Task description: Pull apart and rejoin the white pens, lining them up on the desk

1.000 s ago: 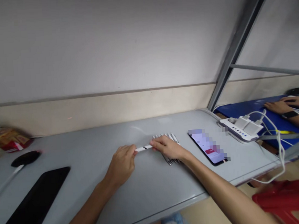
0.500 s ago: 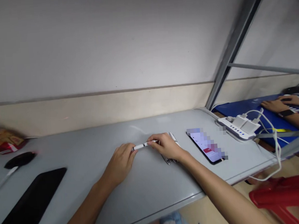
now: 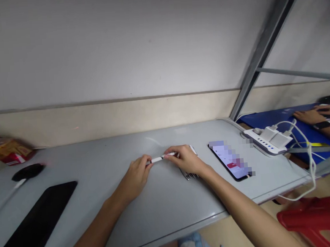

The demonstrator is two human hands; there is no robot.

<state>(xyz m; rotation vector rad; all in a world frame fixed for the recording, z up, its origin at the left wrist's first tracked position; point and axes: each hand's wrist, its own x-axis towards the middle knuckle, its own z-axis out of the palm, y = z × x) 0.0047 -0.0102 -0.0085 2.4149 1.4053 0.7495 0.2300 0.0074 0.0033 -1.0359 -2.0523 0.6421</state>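
A slim white pen [image 3: 157, 160] with dark bands is held level just above the grey desk [image 3: 172, 214], stretched between my two hands. My left hand [image 3: 137, 175] pinches its left end between thumb and fingers. The right end sits in the grip of my right hand [image 3: 183, 159], which covers that part of it. Under and behind my right hand lie several more pens [image 3: 190, 176], only their tips and a bit of their far ends showing. A phone [image 3: 231, 161] with a lit screen rests to the right of that hand.
At the right stands a white power strip [image 3: 265, 142] with chargers and cables. A black mat [image 3: 38, 224], a dark round object [image 3: 28, 172] and a jar [image 3: 8, 149] are at the left. Beyond the metal post [image 3: 247, 82], another person's hands [image 3: 310, 116] rest over a blue surface; a red stool [image 3: 317, 214] is below.
The view has shifted slightly, moving the surroundings a little to the right. Both hands keep their hold on the pen, with hardly any change in pose.
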